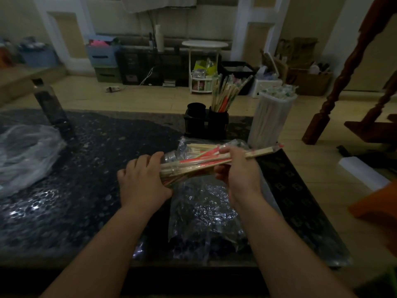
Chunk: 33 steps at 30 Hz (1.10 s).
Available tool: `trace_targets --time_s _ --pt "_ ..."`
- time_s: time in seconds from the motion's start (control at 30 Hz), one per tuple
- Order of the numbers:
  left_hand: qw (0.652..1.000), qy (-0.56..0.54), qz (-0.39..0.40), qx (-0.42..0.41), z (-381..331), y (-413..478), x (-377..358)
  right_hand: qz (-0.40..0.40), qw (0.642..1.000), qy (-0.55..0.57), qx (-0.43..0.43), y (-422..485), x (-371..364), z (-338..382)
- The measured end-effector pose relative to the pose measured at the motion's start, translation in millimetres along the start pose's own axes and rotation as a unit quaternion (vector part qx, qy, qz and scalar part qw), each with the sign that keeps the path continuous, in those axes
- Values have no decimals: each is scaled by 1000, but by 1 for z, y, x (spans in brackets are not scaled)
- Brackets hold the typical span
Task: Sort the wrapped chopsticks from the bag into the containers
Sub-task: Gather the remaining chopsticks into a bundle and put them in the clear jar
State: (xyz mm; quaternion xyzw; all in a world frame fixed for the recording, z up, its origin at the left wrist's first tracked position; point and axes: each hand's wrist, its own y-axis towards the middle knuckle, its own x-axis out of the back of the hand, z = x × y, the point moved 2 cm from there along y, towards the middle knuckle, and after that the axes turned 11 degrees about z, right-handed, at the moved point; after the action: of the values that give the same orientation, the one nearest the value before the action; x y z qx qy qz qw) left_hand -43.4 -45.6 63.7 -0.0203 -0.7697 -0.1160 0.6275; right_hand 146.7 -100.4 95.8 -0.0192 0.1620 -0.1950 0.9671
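Plastic bag lies by the table's front-right edge, w/ its wrapped chopsticks held just above. Left hand grips the bundle's base thru the plastic; right hand clasps several sticks. Black holder at far edge: one cup part-filled, other looks empty. Clear tub beside it looks full. Prob. midway, plenty left.

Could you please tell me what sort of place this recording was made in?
Probably a home living area: storage bins and a white side table stand at the back, and a wooden stair post stands at right.
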Motion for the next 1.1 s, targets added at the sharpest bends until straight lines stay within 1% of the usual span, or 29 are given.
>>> trace_targets --time_s 0.1,0.17,0.27,0.33,0.37,0.47,0.5,0.6,0.67,0.7,0.73,0.8,0.83,0.87,0.9,0.97,1.0,1.03,1.1 --pt "1000 1 -2 -5 -2 -1 0 46 996 -66 -45 -3 -3 -6" --pt "1000 3 1 -5 -1 0 1 40 996 -77 -27 -3 -2 -8" --pt "1000 4 -2 -5 -1 0 0 -20 999 4 26 -2 0 -3" --pt "1000 5 -9 -7 -1 0 -1 -55 996 57 35 1 4 0" --pt "1000 4 -13 -7 -1 0 -1 -53 996 62 30 2 4 0" --pt "1000 8 -10 -7 -1 0 -2 1 1000 -25 3 4 1 -6" --pt "1000 11 -8 -7 -1 0 -2 1 999 -50 8 4 2 -8" --pt "1000 12 2 -6 0 0 -1 -78 992 -71 69 3 8 -5" --pt "1000 6 6 -6 -1 0 -1 -101 987 -94 80 5 10 -4" --pt "1000 6 6 -5 -1 0 -1 -90 984 -134 76 7 9 -5" --pt "1000 10 4 -5 -2 0 0 -67 975 -199 75 9 7 -7" --pt "1000 16 5 -4 -1 0 -1 -20 935 -344 82 8 3 -12" --pt "1000 17 11 -1 -1 0 -1 -13 916 -392 86 7 2 -14" --pt "1000 17 19 2 -1 1 -1 -19 904 -417 91 7 2 -15" --pt "1000 15 26 5 -2 1 0 -31 901 -421 98 6 2 -13" --pt "999 8 32 7 -2 1 2 -55 908 -400 111 8 3 -10" --pt "999 3 33 6 -3 1 3 -51 912 -392 111 9 4 -10" --pt "999 -1 34 6 -2 1 3 -28 915 -388 106 9 3 -9" --pt "999 -5 35 9 -1 1 3 56 922 -372 93 9 2 -10"
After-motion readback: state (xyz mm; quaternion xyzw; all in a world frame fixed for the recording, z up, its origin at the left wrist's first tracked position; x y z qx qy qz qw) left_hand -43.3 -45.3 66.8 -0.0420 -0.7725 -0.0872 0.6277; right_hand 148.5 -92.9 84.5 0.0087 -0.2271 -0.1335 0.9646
